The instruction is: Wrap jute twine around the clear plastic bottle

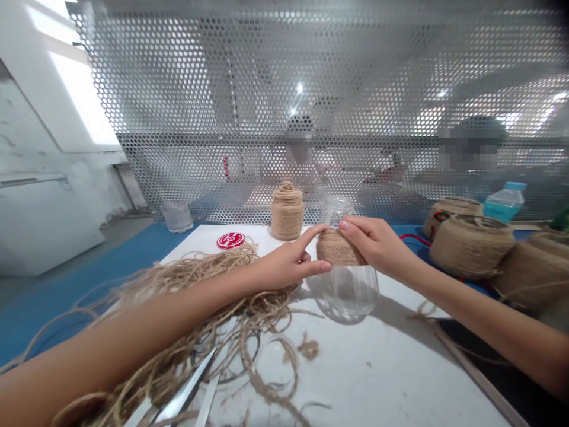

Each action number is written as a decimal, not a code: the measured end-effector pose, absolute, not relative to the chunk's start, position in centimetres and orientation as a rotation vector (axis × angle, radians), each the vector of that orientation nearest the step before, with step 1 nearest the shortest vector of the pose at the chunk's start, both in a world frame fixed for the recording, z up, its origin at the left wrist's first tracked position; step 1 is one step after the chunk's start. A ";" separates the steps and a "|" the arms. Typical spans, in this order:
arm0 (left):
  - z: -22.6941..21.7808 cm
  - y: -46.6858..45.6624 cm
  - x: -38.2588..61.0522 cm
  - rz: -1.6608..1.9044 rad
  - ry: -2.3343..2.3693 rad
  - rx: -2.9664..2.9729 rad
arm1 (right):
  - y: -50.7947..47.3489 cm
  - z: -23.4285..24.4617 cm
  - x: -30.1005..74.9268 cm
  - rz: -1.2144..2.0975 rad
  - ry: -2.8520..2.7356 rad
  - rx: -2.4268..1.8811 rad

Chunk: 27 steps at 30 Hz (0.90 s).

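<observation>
A clear glass jar (355, 290) lies tilted over the white board, its threaded mouth away from me. Jute twine (338, 248) is wound closely around its middle. My left hand (296, 261) presses the left side of the wrapped band, index finger at its upper edge and thumb at its lower edge, other fingers curled. From the right, my right hand (371, 240) is closed over the band and jar; part of its grip is hidden. Loose jute strands (240, 302) lie in a tangle under and beside my left forearm, with scissors (191, 385) partly buried among them.
Behind the jar stands a twine-covered jar (287, 213), with a red lid (230, 239) to its left. Several twine-wrapped jars (471, 246) and a bottle of blue liquid (504, 203) crowd the right. A perforated metal screen (249, 107) closes off the back.
</observation>
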<state>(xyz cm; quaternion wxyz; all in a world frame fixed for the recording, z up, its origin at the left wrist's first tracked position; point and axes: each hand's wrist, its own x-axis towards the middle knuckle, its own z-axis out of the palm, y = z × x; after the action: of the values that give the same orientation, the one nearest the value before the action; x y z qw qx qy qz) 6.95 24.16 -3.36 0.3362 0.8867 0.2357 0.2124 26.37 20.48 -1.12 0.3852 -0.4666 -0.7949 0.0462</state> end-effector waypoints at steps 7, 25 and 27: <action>-2.8 24.0 6.7 0.589 0.566 2.339 | 19.9 -0.9 26.2 0.152 -2.015 -1.205; -2.1 23.3 6.7 0.626 0.581 2.406 | 19.6 -0.7 26.4 0.199 -2.097 -1.150; -2.1 23.3 6.7 0.633 0.577 2.408 | 19.6 -0.6 26.4 0.196 -2.102 -1.143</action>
<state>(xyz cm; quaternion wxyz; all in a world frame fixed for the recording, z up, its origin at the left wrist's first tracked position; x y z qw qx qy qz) 6.72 23.26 -2.14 0.2887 0.9020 0.2162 0.2372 26.43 19.64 -0.65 0.3619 -0.4437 -0.8163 0.0759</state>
